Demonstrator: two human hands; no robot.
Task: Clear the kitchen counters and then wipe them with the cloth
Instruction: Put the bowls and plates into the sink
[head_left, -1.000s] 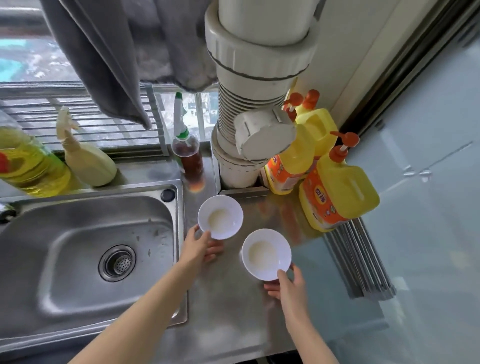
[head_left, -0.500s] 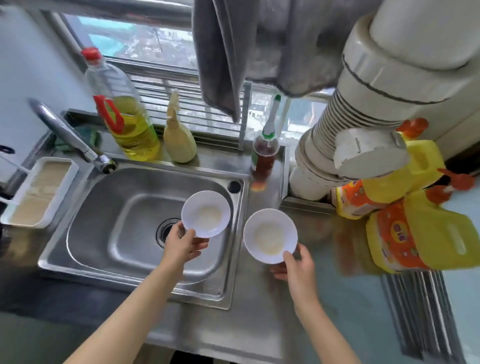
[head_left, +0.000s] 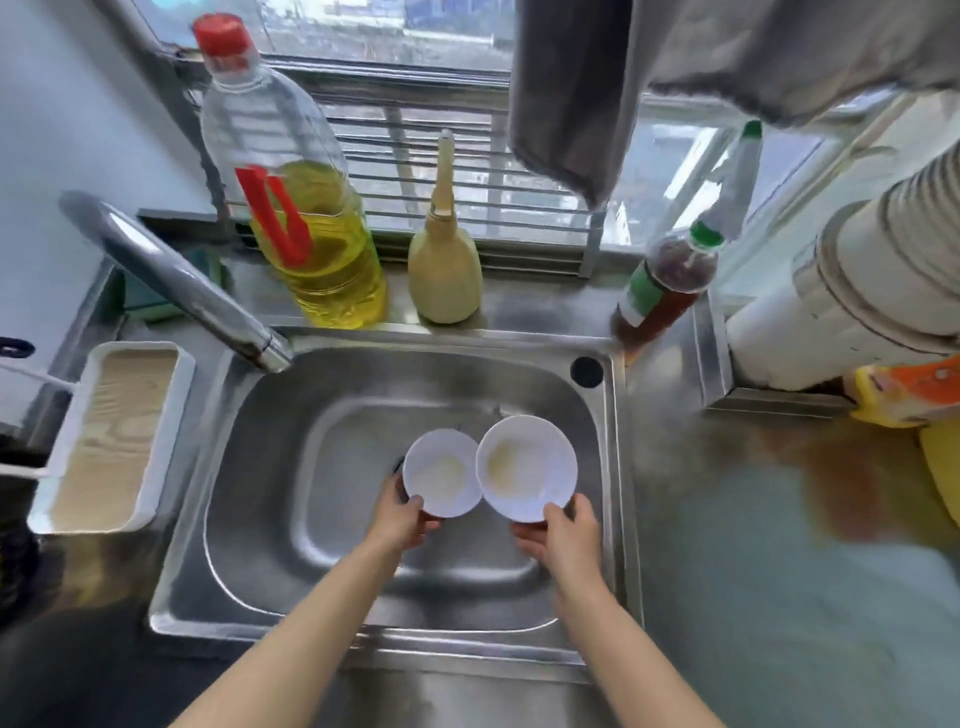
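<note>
Two white bowls are hanging side by side over the steel sink (head_left: 613, 467), rims touching, each with a pale residue inside. One person's left hand (head_left: 400, 519) is gripping the left bowl (head_left: 441, 473) by its near edge, and the right hand (head_left: 563, 535) is gripping the right bowl (head_left: 525, 467) the same way. A faucet (head_left: 176, 280) is reaching in from the far left. Along the far ledge, a cooking oil bottle (head_left: 306, 218), a beige squeeze bottle (head_left: 444, 260) and a dark sauce bottle (head_left: 670, 280) are standing. A grey cloth (head_left: 571, 88) is hanging above. A white tray (head_left: 111, 436) is sitting left of the sink.
</note>
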